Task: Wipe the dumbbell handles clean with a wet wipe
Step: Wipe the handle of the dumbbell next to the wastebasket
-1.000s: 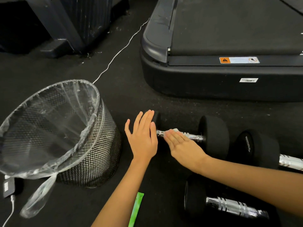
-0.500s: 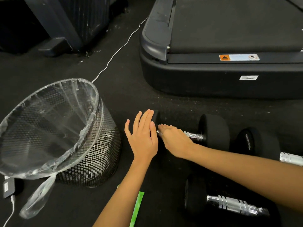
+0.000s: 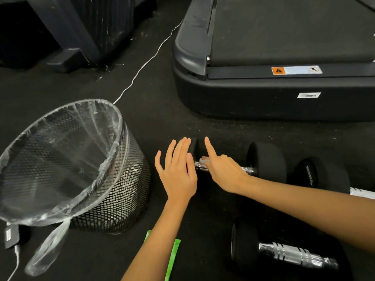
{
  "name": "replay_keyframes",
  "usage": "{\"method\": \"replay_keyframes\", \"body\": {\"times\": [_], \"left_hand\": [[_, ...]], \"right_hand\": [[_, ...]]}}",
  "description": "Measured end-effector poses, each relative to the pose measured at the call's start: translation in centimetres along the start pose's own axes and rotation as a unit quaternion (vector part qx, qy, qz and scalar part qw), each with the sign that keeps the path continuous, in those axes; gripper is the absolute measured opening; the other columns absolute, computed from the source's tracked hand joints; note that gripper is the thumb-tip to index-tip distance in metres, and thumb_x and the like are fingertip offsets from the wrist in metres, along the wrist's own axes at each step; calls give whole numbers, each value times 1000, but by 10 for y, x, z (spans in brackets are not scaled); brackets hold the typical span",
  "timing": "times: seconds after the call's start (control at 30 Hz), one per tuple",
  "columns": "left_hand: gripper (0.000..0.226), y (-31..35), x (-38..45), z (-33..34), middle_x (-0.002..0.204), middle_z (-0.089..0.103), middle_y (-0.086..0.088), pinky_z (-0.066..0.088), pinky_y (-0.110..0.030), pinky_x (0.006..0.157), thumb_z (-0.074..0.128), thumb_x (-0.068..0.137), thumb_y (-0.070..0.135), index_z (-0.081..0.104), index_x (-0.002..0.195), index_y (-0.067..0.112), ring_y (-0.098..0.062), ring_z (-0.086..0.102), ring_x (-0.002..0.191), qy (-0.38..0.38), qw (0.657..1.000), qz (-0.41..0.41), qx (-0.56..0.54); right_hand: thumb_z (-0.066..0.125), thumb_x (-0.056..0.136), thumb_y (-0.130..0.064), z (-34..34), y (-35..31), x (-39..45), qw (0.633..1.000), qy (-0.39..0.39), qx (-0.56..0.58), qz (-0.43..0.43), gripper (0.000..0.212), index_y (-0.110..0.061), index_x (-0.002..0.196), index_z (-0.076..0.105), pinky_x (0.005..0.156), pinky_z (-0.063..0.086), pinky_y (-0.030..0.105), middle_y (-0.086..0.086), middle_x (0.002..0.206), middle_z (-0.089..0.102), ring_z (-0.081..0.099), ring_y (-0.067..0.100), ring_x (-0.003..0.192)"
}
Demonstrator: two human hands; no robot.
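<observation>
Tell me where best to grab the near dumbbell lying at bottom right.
Probably by the chrome handle of the near dumbbell, coming from above. It lies flat on the floor, the bar bare and narrow between wide black ends, so fingers can likely wrap round its ridged middle.

Black rubber floor (image 3: 162, 118); black-ended dumbbells with ringed chrome handles (image 3: 292, 255); black mesh bin (image 3: 113, 199) with clear liner at nine o'clock; green packet (image 3: 172, 258) at six; orange-and-white label (image 3: 296, 70) on black treadmill (image 3: 263, 94) at one.
</observation>
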State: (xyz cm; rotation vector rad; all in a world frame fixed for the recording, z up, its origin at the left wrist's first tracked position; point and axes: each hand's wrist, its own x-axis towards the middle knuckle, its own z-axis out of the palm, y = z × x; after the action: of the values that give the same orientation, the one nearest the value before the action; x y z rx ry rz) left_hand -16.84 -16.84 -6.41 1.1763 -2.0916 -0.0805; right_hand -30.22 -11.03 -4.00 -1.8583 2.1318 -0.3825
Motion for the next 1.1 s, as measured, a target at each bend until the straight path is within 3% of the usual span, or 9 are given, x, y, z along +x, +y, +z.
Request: {"method": "replay_keyframes", "body": {"times": [0.07, 0.13, 0.27, 0.33, 0.37, 0.43, 0.53, 0.9, 1.1], "left_hand": [[43, 0, 0, 1, 142, 54, 13, 20, -47, 118, 31, 103, 31, 56, 138, 26, -8, 40, 140, 1, 1000, 0, -1], [43, -1, 0, 1, 142, 54, 14, 20, -48, 117, 30, 103, 32, 56, 138, 27, -7, 40, 140, -1, 1000, 0, 3], [43, -1, -1, 1, 142, 54, 14, 19, -47, 118, 30, 104, 32, 56, 137, 27, -7, 40, 140, 3, 1000, 0, 1], [43, -1, -1, 2, 142, 55, 14, 19, -47, 117, 31, 104, 32, 57, 137, 27, -7, 40, 140, 6, 1000, -1, 1], [42, -1, -1, 2, 142, 55, 14, 20, -47, 117, 31, 103, 32, 57, 137, 27, -7, 40, 139, 6, 1000, 0, 2], [42, -2, 0, 2, 142, 55, 13, 20, -48, 117, 32, 103, 32, 57, 137, 27, -7, 41, 139, 4, 1000, 1, 5], [41, -3, 0, 2, 142, 55, 13, 20, -49, 117, 33, 103, 31, 56, 137, 27, -7, 40, 139, 5, 1000, 7, 6], [40, -1, 2, 5, 141, 56, 14, 19, -47, 118, 34, 103, 31, 57, 136, 27, -7, 42, 139, 10, 1000, 1, 10], [41, -2, 3, 4, 142, 55, 14, 19, -48, 117, 33, 104, 31, 57, 136, 28, -7, 41, 139, 3, 1000, 4, 11]], "right_hand": [[49, 100, -20, 1, 0, 6, 998, -3, 47, 32, 58, -11, 150, 22, 69, 59, 37, 6, 104, 70, 68, 16, 75], [50, 100, -25, 0, -2, 4, 993, -3, 115, 22, 33, -14, 131, 50, 74, 57, 39, 6, 101, 69, 67, 18, 82], [56, 96, -28, -14, 9, -1, 995, -20, 98, 5, 26, -18, 119, 64, 86, 55, 32, 3, 113, 68, 68, 14, 92], [50, 99, -29, -15, 6, 1, 999, -37, -4, -20, 28, -18, 122, 61, 90, 53, 33, 2, 110, 69, 67, 12, 90], [48, 99, -27, -12, 1, 1, 995, -29, -72, -55, 31, -16, 127, 56, 102, 46, 37, 4, 117, 66, 65, 14, 101], [48, 98, -20, 3, -9, -7, 968, -9, -215, -132, 46, -6, 141, 42, 120, 15, 48, 12, 137, 54, 49, 24, 129], [39, 100, -13, 8, -9, -30, 903, -34, -379, -201, 55, 3, 149, 20, 113, -11, 52, 26, 155, 22, 17, 37, 146], [32, 102, -8, 4, 0, -34, 911, -45, -341, -229, 57, 3, 149, 3, 110, -12, 38, 20, 159, 2, 2, 32, 148], [26, 103, -14, 9, -4, -37, 906, -27, -364, -214, 53, 7, 146, 2, 114, -9, 47, 26, 157, 5, 4, 39, 146]]}}
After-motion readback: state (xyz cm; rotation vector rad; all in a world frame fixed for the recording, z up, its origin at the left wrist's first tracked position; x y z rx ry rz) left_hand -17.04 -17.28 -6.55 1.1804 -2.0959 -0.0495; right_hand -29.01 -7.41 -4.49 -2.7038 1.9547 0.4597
